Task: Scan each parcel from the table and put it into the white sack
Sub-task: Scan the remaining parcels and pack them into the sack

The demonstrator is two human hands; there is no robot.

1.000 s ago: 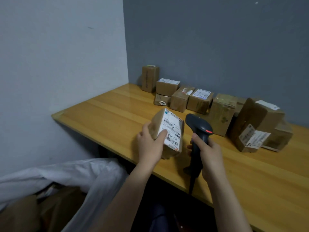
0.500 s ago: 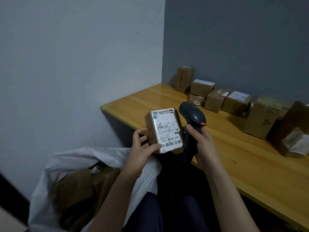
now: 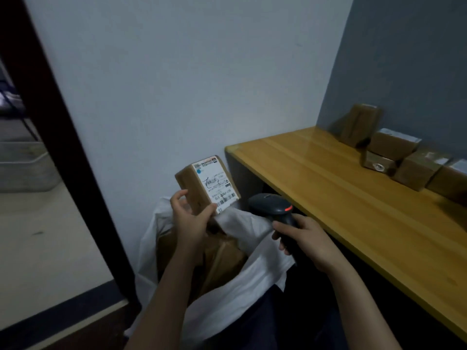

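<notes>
Labelled parcel held over the sack's open mouth.
The left hand grips a small brown cardboard parcel with a white label above the white woven sack; the right hand wraps a dark handheld barcode scanner. More brown boxes line the wooden desk.

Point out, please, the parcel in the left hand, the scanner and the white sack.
parcel (image 3: 214, 185): head view, on its white shipping label.
scanner (image 3: 270, 205): head view, on top of its dark head.
white sack (image 3: 240, 286): head view, on its near fabric wall.
</notes>
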